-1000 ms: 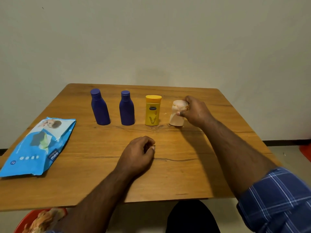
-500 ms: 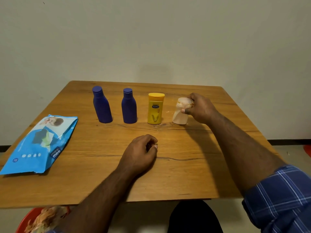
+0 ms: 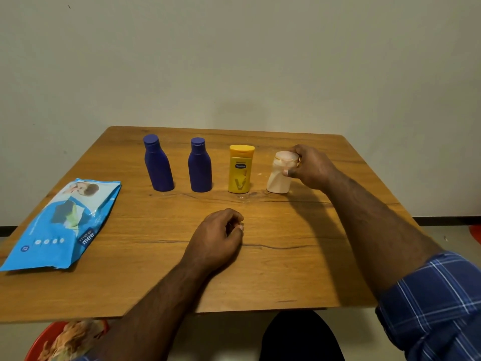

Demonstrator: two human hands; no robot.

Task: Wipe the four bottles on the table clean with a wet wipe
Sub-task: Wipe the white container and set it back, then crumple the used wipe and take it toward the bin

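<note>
The right hand (image 3: 311,166) grips the upper part of a cream-coloured bottle (image 3: 279,178), with the fingers curled round its top and the thumb pressed on its front. This bottle stands on the wooden table (image 3: 286,269). Something pale, perhaps a wet wipe, seems to lie over the bottle under the fingers, but I cannot tell this surely. Just beside this hand, on its left, a yellow Vaseline bottle (image 3: 240,169) stands upright, apart from the cream one. Further to the left of it stand two dark blue bottles (image 3: 200,168) (image 3: 158,165), near each other but not touching.

The left hand (image 3: 216,239) rests on the table, nearer to the person than the row of bottles, with the fingers curled loosely and holding nothing. Well apart to the left of this hand lies a blue wet wipe pack (image 3: 62,225), flat near the table edge.
</note>
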